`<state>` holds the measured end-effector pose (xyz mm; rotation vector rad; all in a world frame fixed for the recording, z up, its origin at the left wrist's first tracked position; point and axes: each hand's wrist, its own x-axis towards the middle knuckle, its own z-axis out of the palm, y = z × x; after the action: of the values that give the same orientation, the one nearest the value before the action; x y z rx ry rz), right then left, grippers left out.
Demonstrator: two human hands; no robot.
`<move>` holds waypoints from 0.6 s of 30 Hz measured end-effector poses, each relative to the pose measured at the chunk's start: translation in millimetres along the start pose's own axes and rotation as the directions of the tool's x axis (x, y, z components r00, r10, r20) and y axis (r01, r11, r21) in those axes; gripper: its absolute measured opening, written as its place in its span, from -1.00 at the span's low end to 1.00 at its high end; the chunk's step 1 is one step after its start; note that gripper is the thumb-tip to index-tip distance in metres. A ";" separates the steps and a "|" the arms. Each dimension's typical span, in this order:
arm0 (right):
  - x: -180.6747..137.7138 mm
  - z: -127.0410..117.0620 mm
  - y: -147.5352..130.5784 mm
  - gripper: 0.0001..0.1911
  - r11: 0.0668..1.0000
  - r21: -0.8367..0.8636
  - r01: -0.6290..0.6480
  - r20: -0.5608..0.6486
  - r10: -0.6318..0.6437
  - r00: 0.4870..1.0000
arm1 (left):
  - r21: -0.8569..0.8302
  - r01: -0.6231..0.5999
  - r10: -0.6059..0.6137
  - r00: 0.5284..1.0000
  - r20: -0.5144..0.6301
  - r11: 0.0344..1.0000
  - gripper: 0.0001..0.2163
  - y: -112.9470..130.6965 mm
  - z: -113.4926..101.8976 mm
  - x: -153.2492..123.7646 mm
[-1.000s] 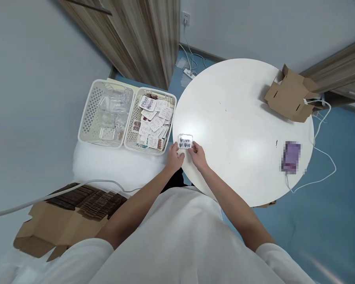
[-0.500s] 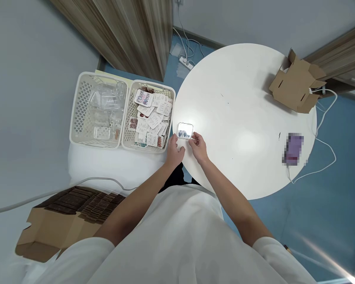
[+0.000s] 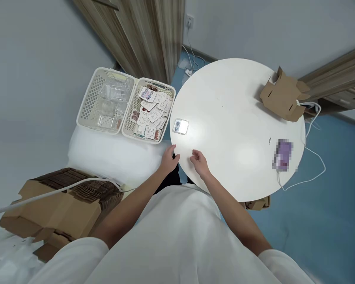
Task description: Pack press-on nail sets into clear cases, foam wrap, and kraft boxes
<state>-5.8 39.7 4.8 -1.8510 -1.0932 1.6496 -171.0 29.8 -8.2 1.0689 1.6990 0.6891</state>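
A small clear plastic case (image 3: 180,126) lies flat near the left edge of the round white table (image 3: 233,94). Dark blue pieces that look like false nails show at its left end, and glare covers the rest of it. My left hand (image 3: 168,160) hovers at the table's edge, below the case, thumb and fingers apart and holding nothing. Over the tabletop, to the right, my right hand (image 3: 200,162) has its fingers loosely bent, with nothing visible in them. Neither hand touches the case.
Left of the table, one white basket (image 3: 130,126) holds printed cards and false-nail sets; another basket (image 3: 85,100) holds clear plastic cases. An open cardboard box (image 3: 282,96) and a blurred purple object (image 3: 284,154) rest on the table's right side. Folded cardboard boxes (image 3: 65,201) lie lower left.
Both hands have let go of the clear case and drawn back toward my body. The case now lies alone, turned slightly. The camera view has shifted.
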 end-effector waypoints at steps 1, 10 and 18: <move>-8.7 -4.9 7.3 -0.53 1.000 -0.008 -0.014 0.023 0.014 1.000 | 0.007 0.004 -0.004 1.000 0.009 1.000 -0.57 -1.6 0.2 -8.3; -60.6 -52.4 51.5 -0.58 1.000 0.003 0.015 0.180 -0.015 0.983 | -0.039 0.031 -0.032 0.999 -0.028 0.999 -0.68 0.1 33.3 -92.0; -72.9 -60.1 39.6 -0.66 0.992 -0.075 0.105 0.354 -0.072 0.933 | 0.013 0.052 -0.049 0.982 -0.182 0.999 -0.66 -9.3 29.9 -149.0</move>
<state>64.0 -29.9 32.5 -1.5676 -1.3973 1.9539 -125.8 -108.1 37.7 0.9962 1.8850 0.7594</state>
